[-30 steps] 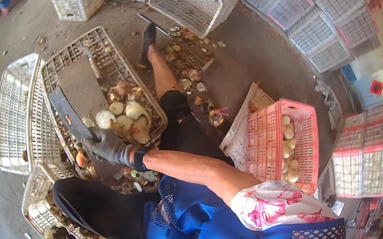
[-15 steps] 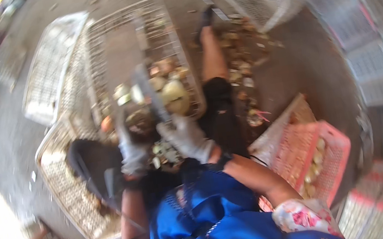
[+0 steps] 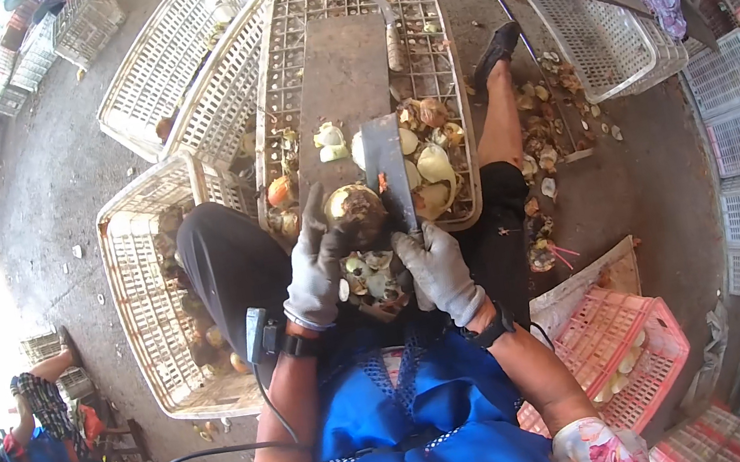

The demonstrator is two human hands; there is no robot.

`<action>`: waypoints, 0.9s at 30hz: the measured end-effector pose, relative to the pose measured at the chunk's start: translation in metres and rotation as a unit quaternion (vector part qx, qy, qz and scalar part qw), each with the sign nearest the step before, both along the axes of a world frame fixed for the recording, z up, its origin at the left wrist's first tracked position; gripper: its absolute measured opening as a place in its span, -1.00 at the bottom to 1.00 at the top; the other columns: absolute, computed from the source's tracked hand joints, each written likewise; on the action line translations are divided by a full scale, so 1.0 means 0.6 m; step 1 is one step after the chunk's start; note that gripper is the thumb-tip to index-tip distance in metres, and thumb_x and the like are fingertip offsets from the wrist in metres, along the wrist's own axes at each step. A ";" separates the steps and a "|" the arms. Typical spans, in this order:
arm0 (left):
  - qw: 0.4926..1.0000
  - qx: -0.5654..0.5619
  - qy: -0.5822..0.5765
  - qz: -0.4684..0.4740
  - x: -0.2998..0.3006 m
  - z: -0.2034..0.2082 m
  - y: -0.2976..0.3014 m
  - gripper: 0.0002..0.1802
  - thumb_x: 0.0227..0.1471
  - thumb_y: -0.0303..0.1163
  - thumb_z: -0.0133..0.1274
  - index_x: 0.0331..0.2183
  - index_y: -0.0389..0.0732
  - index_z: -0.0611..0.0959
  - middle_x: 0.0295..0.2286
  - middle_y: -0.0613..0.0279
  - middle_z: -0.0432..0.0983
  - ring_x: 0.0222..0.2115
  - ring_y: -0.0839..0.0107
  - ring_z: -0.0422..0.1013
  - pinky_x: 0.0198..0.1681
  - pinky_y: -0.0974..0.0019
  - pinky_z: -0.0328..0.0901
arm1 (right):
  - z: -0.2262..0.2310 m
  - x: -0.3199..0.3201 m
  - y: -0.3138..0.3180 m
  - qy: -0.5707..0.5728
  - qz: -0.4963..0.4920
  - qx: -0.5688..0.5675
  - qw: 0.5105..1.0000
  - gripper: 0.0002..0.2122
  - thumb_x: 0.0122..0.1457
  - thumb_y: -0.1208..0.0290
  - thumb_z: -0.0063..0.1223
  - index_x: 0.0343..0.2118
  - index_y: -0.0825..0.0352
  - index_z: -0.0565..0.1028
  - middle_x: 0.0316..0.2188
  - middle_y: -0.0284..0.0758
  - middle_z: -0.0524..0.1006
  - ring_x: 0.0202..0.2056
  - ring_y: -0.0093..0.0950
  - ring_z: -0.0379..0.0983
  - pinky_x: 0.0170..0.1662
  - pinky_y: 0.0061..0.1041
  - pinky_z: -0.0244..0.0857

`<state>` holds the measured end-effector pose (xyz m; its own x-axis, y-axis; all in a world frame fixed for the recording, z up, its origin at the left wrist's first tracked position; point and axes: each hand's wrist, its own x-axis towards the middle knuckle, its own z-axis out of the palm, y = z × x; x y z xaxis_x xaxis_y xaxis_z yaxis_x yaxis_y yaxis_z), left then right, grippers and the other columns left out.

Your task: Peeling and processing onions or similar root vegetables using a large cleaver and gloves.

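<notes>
My left hand (image 3: 311,278), in a grey work glove, is closed around a brown-skinned onion (image 3: 358,217) whose upper side is cut pale. My right hand (image 3: 441,270), also gloved, grips the handle of a cleaver (image 3: 388,169). Its broad blade points away from me, close to the onion's right side and over the end of a wooden board (image 3: 344,64). The board lies on an upturned white plastic crate (image 3: 458,99). Peeled onions (image 3: 433,164) and scraps sit right of the blade, and a pale cut piece (image 3: 331,142) rests on the board.
A smaller knife (image 3: 392,43) lies beside the board. Crates (image 3: 138,319) stand at my left, with a pink basket (image 3: 646,390) of onions at right. Peelings (image 3: 543,138) litter the floor by my outstretched foot. Another person (image 3: 53,441) is at far left.
The view has swung, and the picture has sharpened from a blur. The cleaver, which leaned left across the board, now points nearly straight ahead. Both hands keep their holds.
</notes>
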<state>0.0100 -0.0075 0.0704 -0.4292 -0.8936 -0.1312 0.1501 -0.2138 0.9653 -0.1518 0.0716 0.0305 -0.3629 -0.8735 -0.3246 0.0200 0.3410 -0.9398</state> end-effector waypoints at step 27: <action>0.891 -0.223 -0.396 -0.016 -0.008 -0.009 -0.021 -0.06 -0.19 -0.28 0.45 0.21 -0.18 0.38 -0.05 -0.01 0.56 -0.04 0.20 0.55 0.00 0.24 0.46 | 0.088 -0.054 0.051 0.196 0.074 -0.047 0.977 -0.81 0.29 0.48 0.11 -0.08 0.41 0.54 -0.60 -0.35 0.49 -0.51 -0.67 0.44 -0.45 -0.51 0.36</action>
<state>0.0054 -0.0203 0.0652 -0.3872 -0.9212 -0.0387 -0.6141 0.2264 0.7561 -0.1843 0.1021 0.0831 -0.3107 -0.9450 -0.1017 -0.3904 0.2245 -0.8929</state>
